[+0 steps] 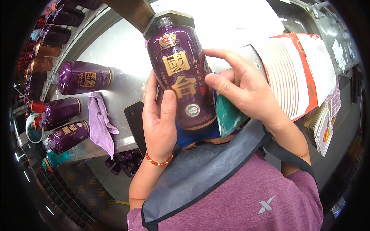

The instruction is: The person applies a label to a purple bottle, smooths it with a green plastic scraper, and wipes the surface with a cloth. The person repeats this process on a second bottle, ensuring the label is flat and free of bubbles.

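A glossy purple glass bottle (185, 72) with gold characters, a crest and a round green-and-white sticker lies in front of me, its uncapped neck pointing away. Against its left side rests my left hand (160, 118), thumb on the front and fingers partly hidden behind; a red bead bracelet circles the wrist. At the bottle's right edge is my right hand (242, 83), its index fingertip at the glass and its thumb beside the lettering. Beneath the bottle's base show a blue cloth (185, 138) and a green tool or pad (228, 115), whose kind I cannot tell.
Left on the metal table (115, 86) are more purple bottles (83, 78), a lilac cloth (101, 121) and a dark smartphone (135, 124). Sheets of gold-striped decals (281, 75) lie at right. A metal bracket (173, 16) stands beyond the neck. Shelved bottles line the far left.
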### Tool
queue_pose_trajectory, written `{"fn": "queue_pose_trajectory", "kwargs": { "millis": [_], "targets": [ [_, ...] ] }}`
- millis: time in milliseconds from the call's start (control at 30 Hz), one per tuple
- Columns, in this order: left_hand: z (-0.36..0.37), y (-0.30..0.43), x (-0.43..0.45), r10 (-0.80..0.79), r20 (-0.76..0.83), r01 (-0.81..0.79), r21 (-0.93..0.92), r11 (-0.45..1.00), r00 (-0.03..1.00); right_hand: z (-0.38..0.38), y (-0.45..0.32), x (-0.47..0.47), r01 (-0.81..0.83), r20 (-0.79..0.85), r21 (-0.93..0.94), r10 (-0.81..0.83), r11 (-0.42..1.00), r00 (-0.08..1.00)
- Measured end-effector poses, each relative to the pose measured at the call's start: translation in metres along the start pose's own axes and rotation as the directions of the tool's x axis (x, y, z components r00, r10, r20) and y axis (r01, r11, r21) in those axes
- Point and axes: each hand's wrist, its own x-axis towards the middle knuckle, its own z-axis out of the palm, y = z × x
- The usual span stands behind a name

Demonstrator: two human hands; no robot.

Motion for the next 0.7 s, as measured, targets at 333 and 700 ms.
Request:
{"fn": "queue_pose_trajectory", "kwargs": {
  "millis": [333,700],
  "targets": [
    [0.004,-0.001,0.006,0.020,-0.011,-0.019,0.080,0.997,1.000,0.007,-0.013,0.007,-0.038,0.013,-0.177,0.041,0.983,0.999],
    [-0.004,0.005,0.004,-0.025,-0.039,0.021,-0.097,0.995,0.999,0.004,-0.018,0.010,-0.100,0.050,0.086,0.096,0.991,0.994]
  ]
}}
